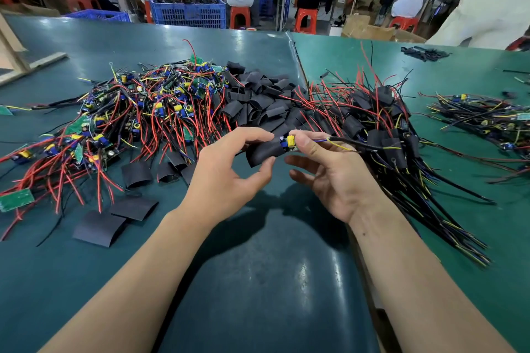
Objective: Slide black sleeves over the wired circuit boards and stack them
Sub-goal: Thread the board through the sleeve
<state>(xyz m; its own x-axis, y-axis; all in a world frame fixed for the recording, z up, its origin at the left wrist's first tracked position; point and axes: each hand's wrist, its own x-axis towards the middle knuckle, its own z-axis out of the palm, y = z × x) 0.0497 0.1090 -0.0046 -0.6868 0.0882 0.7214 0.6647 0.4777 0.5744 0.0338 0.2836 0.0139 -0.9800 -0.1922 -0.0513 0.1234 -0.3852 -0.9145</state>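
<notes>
A green table point(258, 281) fills a workshop where five seated people work at benches beyond the hands. Left of the hands lies a heap of bare wired boards point(137, 112) and four loose flat sleeves. The left hand point(226, 172) pinches a black sleeve point(265, 150); the right hand point(332, 178) pinches a circuit board point(290, 143) partly inside it. Right of them lies a sleeved pile point(381, 129).

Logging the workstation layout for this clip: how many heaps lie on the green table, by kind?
bare wired circuit boards, with a second heap at the right edge: 2
loose black sleeves: 1
sleeved boards: 1
small dark bunch at the far edge, kind unclear: 1
Total: 5
</notes>
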